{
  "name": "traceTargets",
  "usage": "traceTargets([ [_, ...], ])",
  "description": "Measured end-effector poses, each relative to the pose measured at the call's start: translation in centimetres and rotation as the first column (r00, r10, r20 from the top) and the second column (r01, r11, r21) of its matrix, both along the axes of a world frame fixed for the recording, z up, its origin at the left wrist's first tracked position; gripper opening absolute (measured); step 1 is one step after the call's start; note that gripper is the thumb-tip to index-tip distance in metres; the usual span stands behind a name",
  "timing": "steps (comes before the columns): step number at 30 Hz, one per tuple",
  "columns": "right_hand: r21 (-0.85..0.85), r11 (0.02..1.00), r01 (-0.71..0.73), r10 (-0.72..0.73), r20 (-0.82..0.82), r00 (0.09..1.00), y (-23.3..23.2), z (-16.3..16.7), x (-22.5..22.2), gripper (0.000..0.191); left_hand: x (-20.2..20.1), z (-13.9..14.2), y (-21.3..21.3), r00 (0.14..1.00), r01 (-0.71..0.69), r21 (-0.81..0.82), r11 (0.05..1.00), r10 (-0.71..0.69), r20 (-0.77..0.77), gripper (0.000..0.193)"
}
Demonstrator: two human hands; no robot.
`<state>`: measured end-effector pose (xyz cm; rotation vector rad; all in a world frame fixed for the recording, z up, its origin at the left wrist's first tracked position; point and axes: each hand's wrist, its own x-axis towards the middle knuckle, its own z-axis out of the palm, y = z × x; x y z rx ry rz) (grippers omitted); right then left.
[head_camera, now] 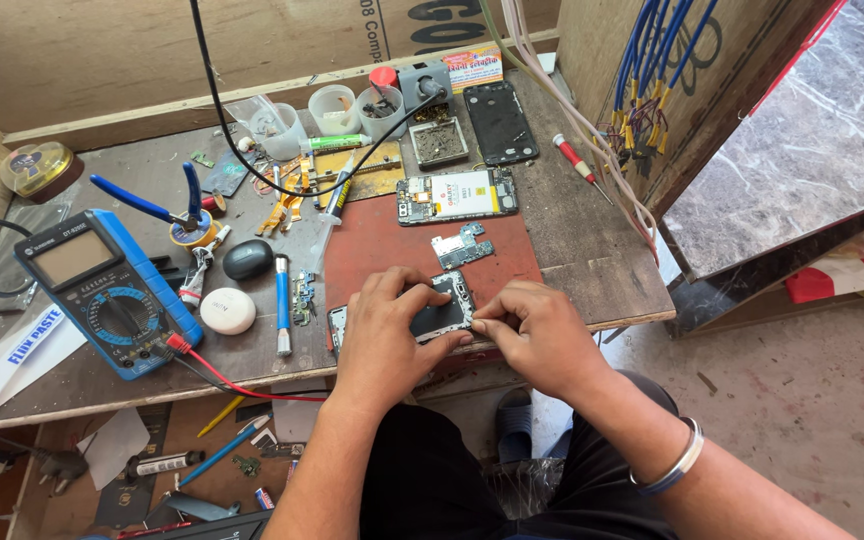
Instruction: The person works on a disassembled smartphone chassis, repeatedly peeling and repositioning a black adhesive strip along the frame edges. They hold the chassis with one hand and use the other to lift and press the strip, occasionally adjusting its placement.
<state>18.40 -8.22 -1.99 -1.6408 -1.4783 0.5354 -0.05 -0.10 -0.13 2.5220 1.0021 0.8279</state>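
Left hand (384, 335) fingers clamp the phone frame (442, 312) on the tabletop (592, 270); right hand (537, 335) fingers pinch its right edge; best keep it flat, press gently

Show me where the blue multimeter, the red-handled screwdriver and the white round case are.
Blue multimeter (102, 290), head view, near its dial.
Red-handled screwdriver (574, 157), head view, on the handle.
White round case (228, 311), head view, its top.

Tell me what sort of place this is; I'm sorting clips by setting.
Most likely a small phone repair bench. Both hands, left hand and right hand, work on an opened phone; a blue multimeter and a bare circuit board lie on the worn wooden table.
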Motion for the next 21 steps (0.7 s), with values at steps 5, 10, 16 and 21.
traceTargets([
  [5, 0.107, 0.994, 0.025, -0.032, 0.07, 0.997, 0.08, -0.07, -0.08, 0.01, 0.14, -0.06, 0.04, 1.0, -0.002, -0.013, 1.0, 0.002, 0.001, 0.045],
  [10, 0.09, 0.996, 0.016, -0.02, 0.041, 0.999, -0.06, -0.07, -0.09, 0.009, 0.01, -0.07, 0.0, 1.0, 0.003, -0.005, 1.0, -0.003, -0.003, 0.044],
  [16, 0.084, 0.996, 0.016, -0.019, 0.042, 0.999, -0.06, -0.08, -0.26, 0.009, -0.06, 0.01, 0.04, 1.0, -0.001, -0.009, 1.0, 0.001, 0.0, 0.044],
  [21, 0.103, 0.993, 0.052, -0.056, 0.033, 0.998, -0.11, 0.03, -0.28, 0.01, 0.06, 0.03, -0.03, 1.0, -0.008, -0.01, 1.0, 0.008, 0.001, 0.045],
])
